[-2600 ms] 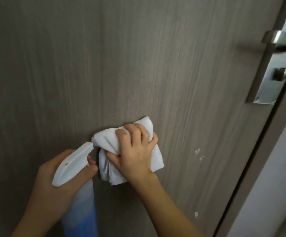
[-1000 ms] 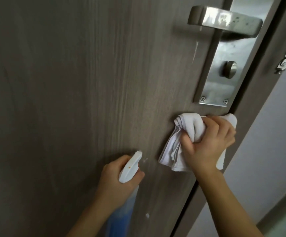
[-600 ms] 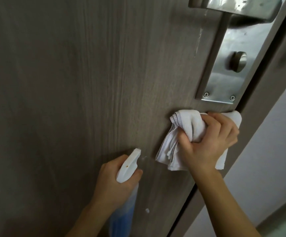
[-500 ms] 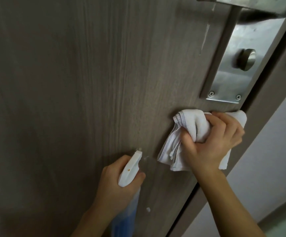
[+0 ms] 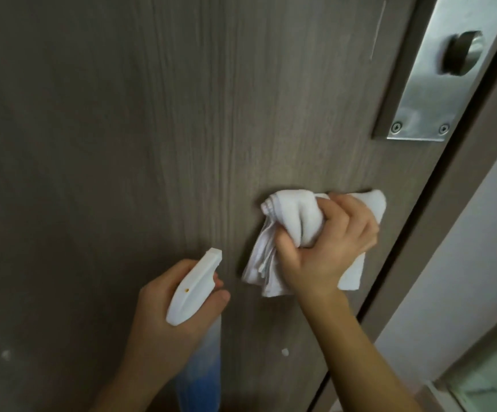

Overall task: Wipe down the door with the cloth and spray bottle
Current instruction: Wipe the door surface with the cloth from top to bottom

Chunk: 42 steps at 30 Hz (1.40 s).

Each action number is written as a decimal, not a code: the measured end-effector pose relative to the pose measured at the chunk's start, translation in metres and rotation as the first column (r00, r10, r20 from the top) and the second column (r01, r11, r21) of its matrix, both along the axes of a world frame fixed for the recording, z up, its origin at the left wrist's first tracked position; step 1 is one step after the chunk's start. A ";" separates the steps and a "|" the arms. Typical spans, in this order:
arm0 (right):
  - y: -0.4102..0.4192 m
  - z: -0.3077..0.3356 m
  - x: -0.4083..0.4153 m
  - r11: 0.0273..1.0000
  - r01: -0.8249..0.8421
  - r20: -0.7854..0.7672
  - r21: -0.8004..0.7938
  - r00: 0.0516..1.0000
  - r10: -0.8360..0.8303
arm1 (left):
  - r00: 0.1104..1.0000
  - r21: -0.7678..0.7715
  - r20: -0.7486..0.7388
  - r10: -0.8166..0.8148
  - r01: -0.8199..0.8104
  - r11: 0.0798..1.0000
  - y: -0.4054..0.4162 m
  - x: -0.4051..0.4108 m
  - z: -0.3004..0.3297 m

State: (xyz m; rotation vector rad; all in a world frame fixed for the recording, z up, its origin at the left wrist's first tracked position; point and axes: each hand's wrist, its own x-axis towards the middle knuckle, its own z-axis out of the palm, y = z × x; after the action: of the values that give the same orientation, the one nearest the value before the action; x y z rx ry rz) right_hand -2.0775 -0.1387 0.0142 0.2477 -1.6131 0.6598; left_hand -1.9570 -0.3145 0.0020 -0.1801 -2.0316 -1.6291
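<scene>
From where I watch, the grey-brown wood-grain door [image 5: 122, 129] fills nearly the whole view, with a small pale fleck [image 5: 5, 354] low on its left side. My left hand [image 5: 164, 319] comes up from the bottom edge, forearm angled up and to the right, fingers wrapped around the neck of the spray bottle [image 5: 195, 328]; its white trigger head points up and right at the door, and the blue body hangs below the hand. Another white speck [image 5: 284, 352] sits on the door between my two forearms. Just right of the nozzle, my right hand [image 5: 327, 248] grips the bunched white cloth [image 5: 289, 215] and holds it against the door near its right edge, thumb on the left, knuckles curled over the top, loose folds hanging below. The right forearm runs down to the lower right. Above the cloth is the metal lock plate [image 5: 431, 93] with its round knob [image 5: 463, 53]. Right of the door edge, I see a pale wall [image 5: 479, 233].
</scene>
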 end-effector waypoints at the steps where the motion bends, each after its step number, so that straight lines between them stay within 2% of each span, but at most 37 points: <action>1: -0.016 -0.007 0.003 0.999 -0.005 -0.002 0.043 1.000 0.005 | 1.000 -0.014 -0.005 -0.004 0.004 1.000 -0.009 0.002 0.004; 4: -0.049 -0.021 0.011 0.989 -0.004 -0.030 0.151 1.000 0.008 | 1.000 -0.056 -0.019 0.015 -0.016 0.998 -0.031 0.007 0.012; 8: -0.031 -0.025 0.007 0.979 -0.018 -0.050 0.205 0.998 0.029 | 0.999 -0.054 -0.031 0.031 -0.033 0.998 -0.044 0.004 0.011; 12: 0.015 -0.026 -0.001 0.993 0.040 -0.018 0.112 0.999 -0.038 | 0.999 0.024 -0.026 -0.020 0.021 0.999 -0.040 0.002 0.011; 15: 0.039 -0.028 -0.001 0.996 0.088 0.089 -0.022 0.992 -0.086 | 0.998 0.039 -0.031 -0.053 0.054 0.998 -0.039 0.002 0.012; 20: 0.004 -0.025 0.007 0.994 0.051 0.084 -0.098 0.996 -0.043 | 0.998 0.043 -0.034 -0.049 0.050 0.998 -0.042 0.008 0.011; 23: -0.029 -0.024 0.010 1.000 0.017 0.053 -0.023 0.998 -0.016 | 0.999 0.024 -0.039 -0.029 0.030 0.999 -0.048 0.010 0.011; 26: -0.055 -0.028 0.015 0.990 -0.007 0.032 0.140 0.999 0.003 | 0.999 0.007 -0.041 -0.019 0.019 1.000 -0.046 0.010 0.014; 30: -0.043 -0.028 0.014 0.961 -0.030 0.000 0.274 1.000 0.031 | 0.998 0.008 -0.047 -0.034 0.034 0.999 -0.034 0.005 0.018; 37: 0.066 -0.035 -0.007 0.989 0.100 0.047 0.110 0.993 -0.105 | 0.996 0.012 -0.044 -0.077 0.078 0.997 -0.015 0.000 0.015; 42: 0.055 -0.034 -0.005 0.996 0.078 0.084 -0.044 0.994 -0.074 | 0.997 0.014 -0.040 -0.070 0.071 0.997 -0.014 0.000 0.013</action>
State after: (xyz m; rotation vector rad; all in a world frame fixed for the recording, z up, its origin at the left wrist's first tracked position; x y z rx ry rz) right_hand -2.0830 -0.0834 -0.0199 0.1250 -1.6750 0.6562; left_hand -1.9570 -0.3284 0.0153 -0.2792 -2.0034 -1.6705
